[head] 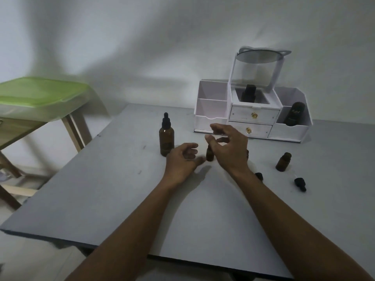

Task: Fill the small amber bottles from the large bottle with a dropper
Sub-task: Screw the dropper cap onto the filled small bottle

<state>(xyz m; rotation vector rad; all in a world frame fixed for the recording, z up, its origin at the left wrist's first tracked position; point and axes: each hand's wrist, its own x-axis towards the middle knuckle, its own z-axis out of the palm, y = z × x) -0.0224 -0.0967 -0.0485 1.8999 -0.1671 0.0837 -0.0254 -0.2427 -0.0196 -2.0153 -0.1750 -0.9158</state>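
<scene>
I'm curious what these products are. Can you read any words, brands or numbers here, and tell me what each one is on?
"Kahf" (last letters soft, so not certain): on the black bottle leaning in the right compartment of the white organizer.
Smaller print beneath that word: too blurred to read.
Large amber bottle and small amber bottles: no readable text.

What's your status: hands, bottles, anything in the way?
Left hand open beside small amber glass bottle. Right hand open, just over it. Large amber glass bottle with black dropper cap upright, untouched. Loose black dropper lies right, clear of hands.
</scene>
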